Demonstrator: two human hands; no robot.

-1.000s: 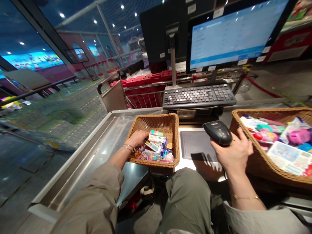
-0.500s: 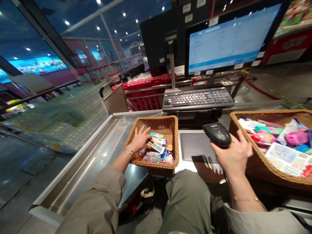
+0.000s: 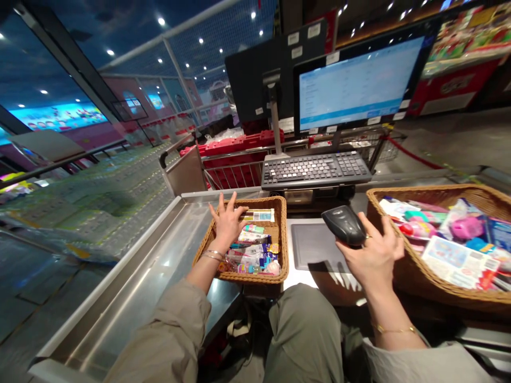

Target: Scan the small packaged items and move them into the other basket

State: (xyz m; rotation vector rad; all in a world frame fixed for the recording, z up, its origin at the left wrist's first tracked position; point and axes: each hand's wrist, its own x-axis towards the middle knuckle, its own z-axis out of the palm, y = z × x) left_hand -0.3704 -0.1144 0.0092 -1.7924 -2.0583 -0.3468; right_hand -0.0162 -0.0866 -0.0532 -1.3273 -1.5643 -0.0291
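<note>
My left hand is over the left side of a wicker basket, fingers spread wide. Just beside its thumb, at the basket's far side, is a slim package with a barcode. Several small packets and a pale round item lie in the basket below. In my right hand is a black handheld barcode scanner, its head pointing left above a grey flat plate in the counter. The scanner's handle is mostly hidden by the hand.
A larger wicker basket of mixed colourful goods stands at the right. Behind the counter are a keyboard and a lit monitor. A metal counter tray runs along the left, and a red cart stands beyond.
My left hand has moved the slim package from above the basket's middle to its far side, and the fingers have spread. The scanner stays in my right hand; the view has shifted slightly.
</note>
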